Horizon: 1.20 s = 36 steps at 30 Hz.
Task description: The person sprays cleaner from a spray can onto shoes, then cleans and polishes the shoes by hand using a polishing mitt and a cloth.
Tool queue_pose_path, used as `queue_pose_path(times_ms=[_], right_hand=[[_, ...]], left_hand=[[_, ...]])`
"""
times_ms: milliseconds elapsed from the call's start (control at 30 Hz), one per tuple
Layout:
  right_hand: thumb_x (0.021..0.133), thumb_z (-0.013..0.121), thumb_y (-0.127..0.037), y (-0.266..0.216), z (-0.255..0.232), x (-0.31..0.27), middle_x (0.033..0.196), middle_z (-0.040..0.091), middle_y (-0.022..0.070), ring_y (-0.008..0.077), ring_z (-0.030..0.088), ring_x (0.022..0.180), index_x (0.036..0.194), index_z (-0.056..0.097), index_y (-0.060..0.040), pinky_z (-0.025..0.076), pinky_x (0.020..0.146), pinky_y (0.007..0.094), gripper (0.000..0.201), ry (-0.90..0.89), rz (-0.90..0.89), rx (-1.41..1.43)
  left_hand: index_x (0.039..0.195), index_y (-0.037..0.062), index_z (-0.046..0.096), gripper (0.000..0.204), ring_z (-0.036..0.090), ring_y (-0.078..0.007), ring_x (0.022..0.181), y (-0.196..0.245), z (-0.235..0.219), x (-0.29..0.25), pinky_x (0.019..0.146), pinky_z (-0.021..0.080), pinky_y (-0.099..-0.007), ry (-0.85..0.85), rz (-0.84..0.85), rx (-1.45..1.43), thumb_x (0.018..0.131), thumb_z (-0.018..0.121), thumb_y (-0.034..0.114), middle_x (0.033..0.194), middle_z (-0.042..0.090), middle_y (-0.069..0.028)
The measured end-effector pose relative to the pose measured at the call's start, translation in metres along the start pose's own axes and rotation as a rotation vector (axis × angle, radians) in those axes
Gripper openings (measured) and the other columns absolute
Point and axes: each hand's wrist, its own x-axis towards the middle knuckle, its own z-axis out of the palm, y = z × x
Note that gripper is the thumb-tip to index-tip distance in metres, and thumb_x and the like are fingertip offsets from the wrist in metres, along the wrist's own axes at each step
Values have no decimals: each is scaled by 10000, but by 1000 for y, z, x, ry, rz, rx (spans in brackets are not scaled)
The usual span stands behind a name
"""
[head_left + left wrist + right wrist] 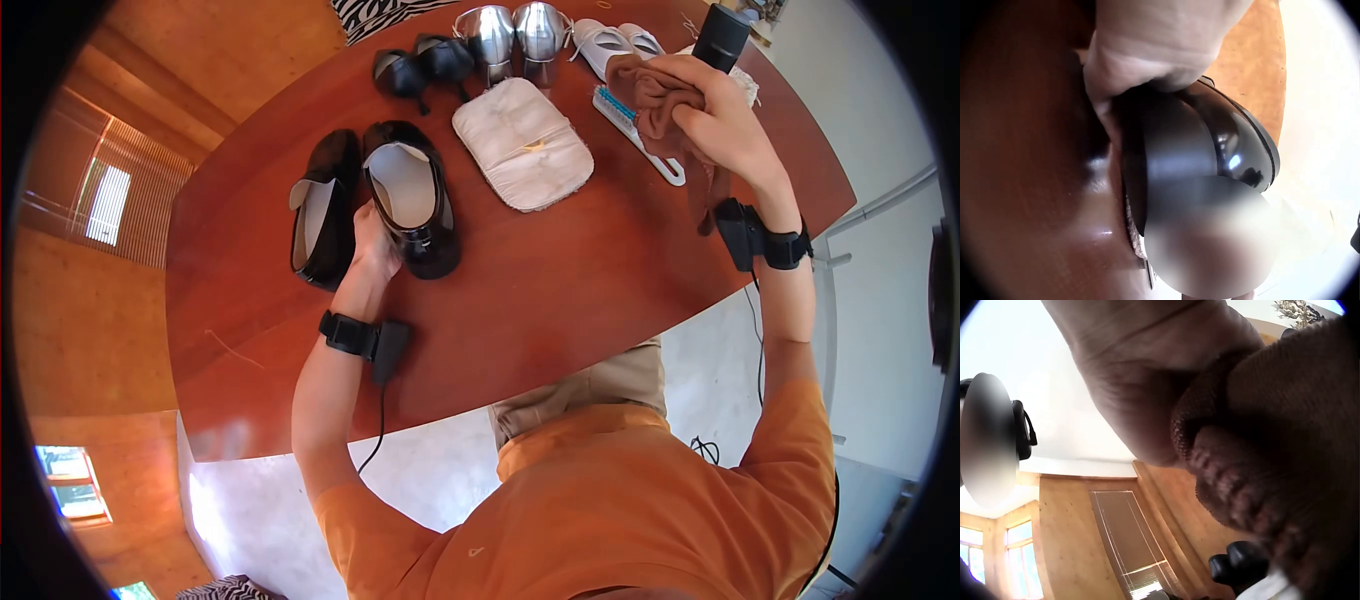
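Note:
My left hand grips the right-hand black loafer low on its side, near the heel. In the left wrist view the glossy heel faces the camera, and the fingers' far ends are hidden under the shoe. The other black loafer stands just left of that hand. Over the right side of the table, my right hand holds a bunched brown cloth, one end hanging down. In the right wrist view the cloth's knitted folds fill the right side. A white brush with blue bristles lies below the cloth.
A pale quilted pouch lies mid-table. Along the far edge stand black heeled shoes, silver heeled shoes and white shoes. A dark cylinder stands beyond my right hand. The wooden table's near edge curves before my body.

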Motion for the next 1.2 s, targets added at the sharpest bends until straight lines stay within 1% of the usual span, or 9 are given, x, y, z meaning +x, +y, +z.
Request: queue_pose_path(times_ms=[67, 133, 167, 400, 533, 567, 667, 833, 1200], right_hand=[[675, 385, 46, 17, 7, 4, 770, 570, 99, 162, 566, 657, 1083, 571, 34, 459, 577, 265, 448, -16, -50, 14], [669, 414, 55, 25, 16, 5, 804, 591, 151, 248, 584, 737, 1047, 575, 31, 471, 678, 316, 411, 91, -402, -449], [689, 454, 40, 27, 16, 1, 904, 586, 159, 317, 565, 854, 1026, 573, 13, 459, 772, 358, 359, 1, -236, -412], [723, 545, -20, 62, 48, -6, 1080, 510, 113, 327, 553, 929, 989, 543, -47, 485, 751, 389, 267, -75, -193, -726], [722, 633, -101, 49, 64, -12, 1300, 365, 208, 377, 319, 1243, 1223, 423, 23, 339, 975, 444, 557, -324, -111, -1101], [730, 679, -234, 40, 66, -10, 1349, 302, 233, 381, 220, 1299, 1275, 355, 50, 253, 1033, 467, 694, -389, -132, -1069], [749, 659, -346, 43, 97, 6, 1360, 272, 252, 411, 240, 1276, 1275, 349, 60, 242, 1016, 521, 733, -334, -363, -724], [809, 503, -541, 50, 150, 30, 1384, 219, 275, 436, 186, 1296, 1320, 283, 73, 196, 1027, 560, 828, -278, -252, -694], [830, 489, -401, 37, 174, 41, 1393, 197, 293, 487, 143, 1288, 1307, 283, 83, 200, 1008, 598, 709, -384, 124, -820]], left_hand=[[1039, -45, 533, 251, 635, -225, 824, 1, -2, -1, 727, 545, -343, 8, -12, -11, 919, 355, 86, 950, 618, -139], [1039, -46, 534, 246, 632, -223, 836, 3, -3, -3, 733, 541, -344, 17, -21, -20, 914, 359, 74, 950, 617, -138], [1043, -51, 532, 244, 626, -212, 841, 2, -2, -4, 739, 530, -334, 47, -4, 0, 913, 361, 65, 949, 616, -135], [1074, -67, 534, 257, 592, -161, 819, -9, -19, 15, 747, 482, -282, 35, 154, 62, 911, 354, 17, 970, 609, -115], [1115, -78, 525, 280, 581, -166, 873, -12, -19, 17, 763, 475, -272, 86, 175, 77, 910, 352, 3, 1017, 596, -122], [1142, -84, 509, 292, 572, -173, 906, -15, -20, 21, 781, 467, -269, 93, 208, 82, 907, 355, -1, 1046, 585, -128], [1209, -94, 457, 337, 542, -193, 1001, -13, -18, 22, 859, 439, -274, 97, 245, 81, 898, 345, -31, 1127, 553, -147], [1237, -80, 428, 391, 537, -192, 1041, -12, -14, 25, 885, 449, -278, 126, 266, -16, 867, 301, -89, 1179, 534, -142], [1190, -85, 466, 329, 567, -204, 966, -8, 4, 6, 844, 464, -298, 150, 147, -134, 905, 316, -15, 1097, 565, -150]])
